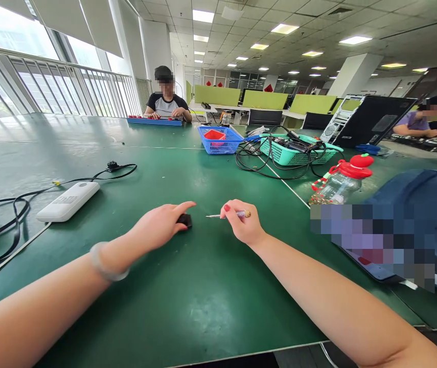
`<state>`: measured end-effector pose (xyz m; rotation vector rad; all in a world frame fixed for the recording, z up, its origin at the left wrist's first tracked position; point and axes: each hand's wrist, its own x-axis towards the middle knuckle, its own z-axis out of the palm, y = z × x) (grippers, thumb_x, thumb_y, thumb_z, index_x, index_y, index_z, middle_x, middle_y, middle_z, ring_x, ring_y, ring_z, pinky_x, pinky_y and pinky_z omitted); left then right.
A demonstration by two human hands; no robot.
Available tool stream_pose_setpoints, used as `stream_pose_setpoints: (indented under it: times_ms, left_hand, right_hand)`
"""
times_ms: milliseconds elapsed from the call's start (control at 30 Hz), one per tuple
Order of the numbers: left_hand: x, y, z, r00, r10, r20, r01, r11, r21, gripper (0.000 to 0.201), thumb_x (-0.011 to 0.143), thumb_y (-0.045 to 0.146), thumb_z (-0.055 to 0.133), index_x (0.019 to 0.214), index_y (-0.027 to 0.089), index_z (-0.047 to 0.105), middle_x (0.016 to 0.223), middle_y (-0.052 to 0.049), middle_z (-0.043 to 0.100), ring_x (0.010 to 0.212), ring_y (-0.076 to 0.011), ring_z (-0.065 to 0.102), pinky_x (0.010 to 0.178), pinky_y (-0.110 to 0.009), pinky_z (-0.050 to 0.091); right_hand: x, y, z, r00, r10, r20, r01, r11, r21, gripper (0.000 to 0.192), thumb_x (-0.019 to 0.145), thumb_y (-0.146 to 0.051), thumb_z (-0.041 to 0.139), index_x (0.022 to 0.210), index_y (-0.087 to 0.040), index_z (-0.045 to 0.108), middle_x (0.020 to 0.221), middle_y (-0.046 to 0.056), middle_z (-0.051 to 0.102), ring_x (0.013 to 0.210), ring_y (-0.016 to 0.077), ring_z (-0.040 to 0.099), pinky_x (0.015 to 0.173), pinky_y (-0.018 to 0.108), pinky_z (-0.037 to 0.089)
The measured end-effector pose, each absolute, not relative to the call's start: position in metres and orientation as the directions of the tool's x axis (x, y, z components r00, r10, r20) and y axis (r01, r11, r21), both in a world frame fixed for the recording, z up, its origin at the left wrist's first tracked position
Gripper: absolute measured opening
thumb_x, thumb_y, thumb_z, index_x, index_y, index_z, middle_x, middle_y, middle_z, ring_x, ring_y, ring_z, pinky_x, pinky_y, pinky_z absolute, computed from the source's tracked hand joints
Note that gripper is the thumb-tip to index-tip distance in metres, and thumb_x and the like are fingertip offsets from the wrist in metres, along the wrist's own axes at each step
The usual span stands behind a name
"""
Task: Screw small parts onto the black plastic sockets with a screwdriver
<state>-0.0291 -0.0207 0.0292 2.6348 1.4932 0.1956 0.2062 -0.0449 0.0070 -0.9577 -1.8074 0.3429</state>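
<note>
My left hand (162,225) rests on the green table (203,296), its fingers closed over a small black object (185,220) that it pins to the surface; a pale bracelet sits on that wrist. Just to the right, my right hand (243,225) grips a small screwdriver (226,215) with a clear, yellowish handle. Its thin metal tip points left toward the black object, a short gap away.
A white power bank (68,201) with black cables lies at the left. Farther back stand a blue basket (220,140), a teal basket (298,151) with tangled cables, and a red-capped bottle (341,181). A blue bag (421,214) fills the right. Two other people sit at the far ends.
</note>
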Motion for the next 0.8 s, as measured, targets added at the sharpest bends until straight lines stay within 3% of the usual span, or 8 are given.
stream_pose_setpoints:
  times_ms: [100, 200, 367, 567, 800]
  left_hand:
    - [0.0, -0.006, 0.018, 0.57, 0.816, 0.096, 0.78, -0.574, 0.249, 0.058, 0.087, 0.036, 0.052, 0.142, 0.033, 0.036, 0.109, -0.007, 0.069, 0.102, -0.0282, 0.064, 0.087, -0.039, 0.05]
    - [0.008, 0.003, 0.007, 0.554, 0.822, 0.133, 0.71, -0.55, 0.44, 0.057, 0.085, 0.036, 0.055, 0.139, 0.031, 0.039, 0.111, -0.006, 0.07, 0.102, -0.0265, 0.065, 0.091, -0.041, 0.05]
    - [-0.001, 0.007, -0.004, 0.482, 0.867, 0.128, 0.612, -0.438, 0.658, 0.056, 0.074, 0.036, 0.067, 0.127, 0.025, 0.052, 0.114, -0.006, 0.069, 0.105, -0.024, 0.065, 0.099, -0.041, 0.049]
    - [-0.002, 0.009, -0.001, 0.495, 0.859, 0.132, 0.643, -0.464, 0.609, 0.039, 0.074, 0.04, 0.065, 0.11, 0.024, 0.065, 0.115, -0.006, 0.069, 0.105, -0.026, 0.064, 0.097, -0.042, 0.05]
    - [-0.004, 0.01, 0.002, 0.497, 0.858, 0.133, 0.666, -0.475, 0.575, 0.038, 0.075, 0.039, 0.064, 0.111, 0.027, 0.068, 0.115, -0.002, 0.07, 0.109, -0.026, 0.062, 0.101, -0.04, 0.048]
  right_hand:
    - [0.205, -0.053, 0.01, -0.273, 0.622, 0.734, 0.45, 0.757, -0.473, 0.037, 0.093, -0.032, 0.038, 0.061, -0.022, 0.056, 0.059, 0.001, 0.06, 0.06, 0.0155, 0.051, 0.065, 0.03, 0.044]
    - [0.202, -0.054, 0.01, -0.367, 0.516, 0.774, 0.404, 0.838, -0.367, 0.029, 0.09, -0.024, 0.039, 0.066, -0.023, 0.055, 0.06, 0.001, 0.063, 0.057, 0.0155, 0.049, 0.066, 0.032, 0.044]
    - [0.2, -0.051, 0.008, -0.411, 0.481, 0.774, 0.407, 0.857, -0.317, 0.025, 0.088, -0.018, 0.039, 0.069, -0.022, 0.054, 0.062, 0.001, 0.063, 0.058, 0.0157, 0.048, 0.065, 0.032, 0.042]
    - [0.2, -0.049, 0.006, -0.47, 0.501, 0.727, 0.446, 0.845, -0.295, 0.024, 0.087, -0.017, 0.039, 0.07, -0.022, 0.054, 0.061, 0.0, 0.061, 0.058, 0.0148, 0.049, 0.066, 0.031, 0.041]
    - [0.196, -0.047, 0.007, -0.65, 0.363, 0.667, 0.46, 0.887, -0.035, 0.019, 0.085, -0.014, 0.041, 0.073, -0.021, 0.054, 0.062, -0.001, 0.055, 0.06, 0.0143, 0.044, 0.064, 0.029, 0.036]
